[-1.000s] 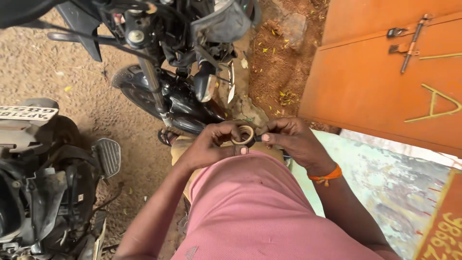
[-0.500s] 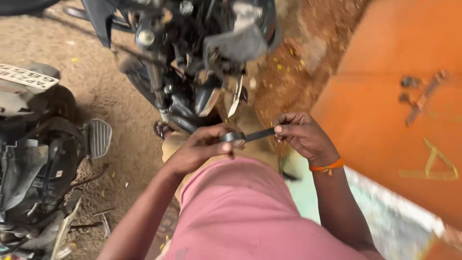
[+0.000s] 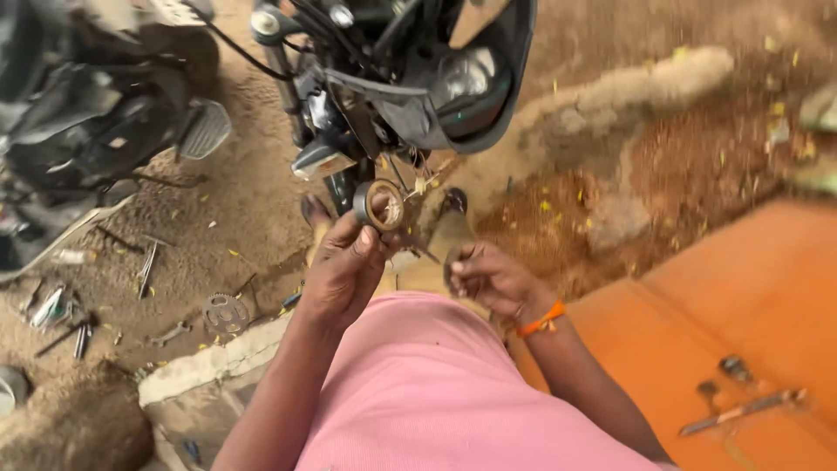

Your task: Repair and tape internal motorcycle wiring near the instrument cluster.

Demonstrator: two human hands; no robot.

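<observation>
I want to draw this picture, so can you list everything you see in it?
motorbike: one, black, top middle, front end facing the person
scooter: one, dark grey, top left
ring: one, dull metal, held up in the left hand
toothed wheel: one, grey, on the dirt at left
small tools: a few, metal, scattered on the dirt, far left
door: one, orange, right side
latch: one, metal, on the door
shirt: one, pink, bottom middle
wristband: one, orange, right wrist
left hand: fingers around the ring
right hand: fingers curled, content unclear
</observation>
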